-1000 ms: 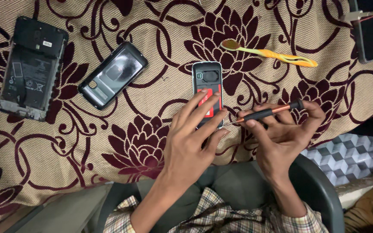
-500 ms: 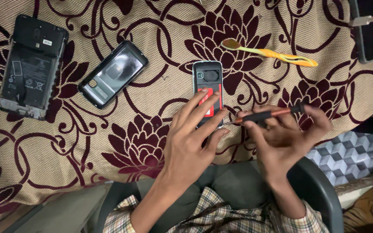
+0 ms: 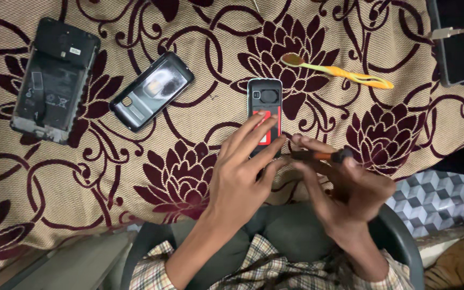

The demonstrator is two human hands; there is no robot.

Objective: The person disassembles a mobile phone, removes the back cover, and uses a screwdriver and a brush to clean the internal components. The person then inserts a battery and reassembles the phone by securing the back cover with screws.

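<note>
On the patterned cloth, both hands are working at a small phone.
Left hand (image 3: 240, 180) is pressing spread fingers on the red-and-black phone (image 3: 265, 110); right hand (image 3: 350, 188) is pinching a screwdriver (image 3: 320, 156) just beside it, with a toothbrush (image 3: 339, 71) lying beyond.

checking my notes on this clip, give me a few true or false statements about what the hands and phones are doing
1. The left hand rests its fingers on the small red and black phone. True.
2. The right hand holds a screwdriver. True.
3. The orange toothbrush is in the left hand's grip. False: it lies alone on the patterned cloth.
4. The opened phone body lies at the right edge. False: it lies at far left.
</note>
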